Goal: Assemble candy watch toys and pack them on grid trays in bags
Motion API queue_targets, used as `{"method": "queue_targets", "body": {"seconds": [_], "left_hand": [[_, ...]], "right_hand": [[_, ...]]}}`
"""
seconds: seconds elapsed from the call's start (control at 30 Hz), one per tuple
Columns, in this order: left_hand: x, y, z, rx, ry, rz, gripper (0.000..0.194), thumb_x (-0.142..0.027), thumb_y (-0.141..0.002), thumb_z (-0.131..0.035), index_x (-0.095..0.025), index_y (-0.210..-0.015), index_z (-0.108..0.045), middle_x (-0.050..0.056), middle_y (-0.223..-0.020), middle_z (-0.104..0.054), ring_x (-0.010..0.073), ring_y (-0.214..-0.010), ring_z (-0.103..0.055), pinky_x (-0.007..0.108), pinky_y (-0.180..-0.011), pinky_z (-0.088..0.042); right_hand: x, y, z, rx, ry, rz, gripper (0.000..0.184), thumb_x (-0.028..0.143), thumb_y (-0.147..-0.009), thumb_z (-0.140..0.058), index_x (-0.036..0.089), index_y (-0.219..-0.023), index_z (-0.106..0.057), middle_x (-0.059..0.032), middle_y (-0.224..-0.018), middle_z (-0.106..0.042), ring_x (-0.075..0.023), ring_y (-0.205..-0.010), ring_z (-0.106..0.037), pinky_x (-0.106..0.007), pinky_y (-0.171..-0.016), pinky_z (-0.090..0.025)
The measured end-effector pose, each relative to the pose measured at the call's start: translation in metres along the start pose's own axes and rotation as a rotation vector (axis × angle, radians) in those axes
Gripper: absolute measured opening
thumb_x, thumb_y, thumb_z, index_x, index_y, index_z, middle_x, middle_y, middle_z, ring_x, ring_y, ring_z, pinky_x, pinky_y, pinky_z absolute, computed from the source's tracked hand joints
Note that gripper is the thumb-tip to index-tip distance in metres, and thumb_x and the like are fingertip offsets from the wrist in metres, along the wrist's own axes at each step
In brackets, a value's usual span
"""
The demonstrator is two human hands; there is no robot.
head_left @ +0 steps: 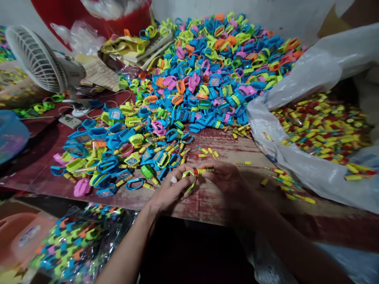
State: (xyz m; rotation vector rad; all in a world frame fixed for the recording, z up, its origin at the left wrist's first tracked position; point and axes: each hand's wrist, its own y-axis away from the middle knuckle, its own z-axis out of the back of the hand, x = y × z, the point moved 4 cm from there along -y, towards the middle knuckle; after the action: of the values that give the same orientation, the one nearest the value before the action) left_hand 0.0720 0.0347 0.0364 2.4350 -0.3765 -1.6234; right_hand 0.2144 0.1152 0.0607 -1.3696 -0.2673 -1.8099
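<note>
My left hand (171, 189) is closed around a yellow-green plastic toy watch (190, 184), whose looped band shows past the fingers. A white wrap sits on one of its fingers. Between the fingertips of my right hand (225, 176) is a small yellow candy tube (203, 171) with a red end, pointing at the watch and close to it or touching. Whether the two are joined I cannot tell. Left of my hands lies a spread of toy watches (108, 165) mixed with tubes. A few loose tubes (209, 152) lie just beyond my fingers.
A tall heap of coloured toy watches (213, 75) rises at the back. On the right, a white plastic sack (296, 154) gapes over many candy tubes (325, 122). A fan (41, 63) stands back left. Below the table edge is a clear bag of watches (68, 244).
</note>
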Motion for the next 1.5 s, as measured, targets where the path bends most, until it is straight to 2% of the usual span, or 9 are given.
{"method": "queue_targets", "body": {"seconds": [0.27, 0.57, 0.7, 0.83, 1.13, 1.23, 1.3, 1.4, 1.5], "left_hand": [[0.002, 0.000, -0.004, 0.046, 0.052, 0.057, 0.031, -0.042, -0.078, -0.072, -0.019, -0.089, -0.055, -0.004, -0.071, -0.057, 0.0033, -0.045, -0.033, 0.017, -0.042, -0.018], [0.011, 0.001, -0.002, 0.069, 0.002, 0.090, 0.029, -0.037, -0.077, -0.072, -0.018, -0.092, -0.056, 0.001, -0.078, -0.059, 0.0073, -0.059, -0.048, 0.016, -0.049, -0.026], [0.013, -0.001, -0.003, 0.113, 0.019, 0.075, 0.034, -0.043, -0.075, -0.073, -0.017, -0.087, -0.055, 0.000, -0.073, -0.057, 0.0064, -0.052, -0.041, 0.017, -0.044, -0.020], [0.016, -0.004, -0.003, 0.090, -0.088, 0.026, 0.038, -0.052, -0.082, -0.066, -0.016, -0.079, -0.054, -0.001, -0.067, -0.054, 0.0046, -0.048, -0.032, 0.018, -0.045, -0.019], [0.045, 0.000, -0.018, 0.098, -0.323, 0.074, 0.039, -0.055, -0.086, -0.058, -0.017, -0.079, -0.052, -0.002, -0.065, -0.052, 0.0084, -0.053, -0.036, 0.021, -0.051, -0.028], [0.022, -0.005, -0.006, -0.064, -0.667, -0.112, 0.033, -0.049, -0.092, -0.050, -0.017, -0.086, -0.057, -0.001, -0.070, -0.054, 0.0119, -0.062, -0.045, 0.023, -0.059, -0.036], [-0.010, -0.010, 0.011, -0.281, -0.927, -0.335, 0.030, -0.046, -0.094, -0.047, -0.018, -0.094, -0.060, 0.001, -0.076, -0.059, 0.0153, -0.068, -0.052, 0.027, -0.067, -0.042], [-0.060, -0.014, 0.037, -0.641, -1.319, -0.647, 0.034, -0.045, -0.094, -0.046, -0.017, -0.103, -0.063, 0.012, -0.105, -0.065, 0.0282, -0.101, -0.059, 0.044, -0.092, -0.044], [-0.075, -0.025, 0.064, -0.927, -1.590, -0.667, 0.049, -0.041, -0.094, -0.045, -0.014, -0.135, -0.052, 0.021, -0.151, -0.036, 0.0461, -0.142, -0.023, 0.064, -0.107, -0.027]], "right_hand": [[0.004, 0.002, 0.006, 0.059, 0.020, 0.058, 0.021, 0.033, -0.097, -0.054, 0.022, -0.102, -0.071, -0.0031, -0.088, -0.068, -0.0168, -0.082, -0.061, -0.031, -0.079, -0.047], [0.000, 0.008, 0.004, 0.113, 0.001, 0.027, 0.019, 0.029, -0.097, -0.054, 0.022, -0.103, -0.070, -0.0012, -0.085, -0.069, -0.0142, -0.079, -0.062, -0.027, -0.075, -0.046], [-0.001, 0.006, 0.004, 0.192, 0.042, 0.069, 0.021, 0.027, -0.098, -0.052, 0.020, -0.105, -0.070, -0.0013, -0.084, -0.069, -0.0135, -0.077, -0.061, -0.026, -0.073, -0.046], [0.010, 0.010, 0.009, 0.200, 0.162, 0.146, 0.021, 0.025, -0.099, -0.050, 0.020, -0.102, -0.070, -0.0029, -0.085, -0.068, -0.0150, -0.081, -0.061, -0.029, -0.080, -0.046], [0.018, 0.040, 0.008, 0.334, 0.346, 0.007, 0.024, 0.018, -0.098, -0.045, 0.019, -0.093, -0.069, -0.0041, -0.087, -0.066, -0.0165, -0.089, -0.060, -0.034, -0.093, -0.042], [-0.011, 0.042, 0.013, 0.126, 0.288, -0.066, 0.028, 0.022, -0.095, -0.051, 0.020, -0.120, -0.063, -0.0050, -0.099, -0.067, -0.0168, -0.090, -0.061, -0.032, -0.088, -0.047], [-0.040, 0.038, 0.026, -0.106, 0.336, -0.140, 0.041, 0.025, -0.092, -0.053, 0.019, -0.133, -0.054, -0.0055, -0.100, -0.068, -0.0173, -0.087, -0.063, -0.030, -0.081, -0.051], [-0.079, 0.021, 0.059, -0.374, 0.692, -0.196, 0.028, 0.022, -0.094, -0.045, 0.018, -0.114, -0.064, -0.0076, -0.100, -0.069, -0.0188, -0.093, -0.064, -0.029, -0.084, -0.051], [-0.103, -0.005, 0.097, -0.476, 0.972, -0.241, 0.026, 0.018, -0.094, -0.041, 0.016, -0.102, -0.065, -0.0121, -0.103, -0.068, -0.0223, -0.100, -0.062, -0.032, -0.090, -0.048]]}}
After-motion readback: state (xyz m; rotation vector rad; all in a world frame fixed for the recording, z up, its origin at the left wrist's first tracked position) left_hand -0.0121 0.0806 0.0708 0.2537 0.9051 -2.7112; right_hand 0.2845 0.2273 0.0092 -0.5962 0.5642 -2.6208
